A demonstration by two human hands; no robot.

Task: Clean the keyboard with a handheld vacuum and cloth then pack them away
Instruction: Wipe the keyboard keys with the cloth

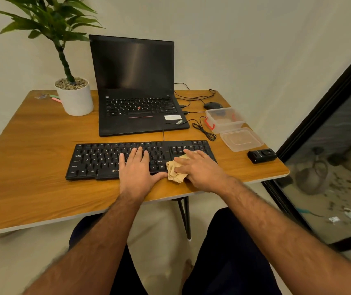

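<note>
A flat black keyboard (140, 159) lies on the wood-grain table (32, 150), in front of an open black laptop (136, 92). The left hand (137, 170) rests flat on its middle keys, fingers straight and slightly spread. Just right of that hand, the right hand (200, 169) presses a crumpled tan cloth (176, 170) onto the keyboard's right section, fingers extended and splayed. Right of the keyboard sits a small black boxy handheld vacuum (261, 156); behind it stand a clear plastic container (223, 120) and its separate lid (241, 139)
</note>
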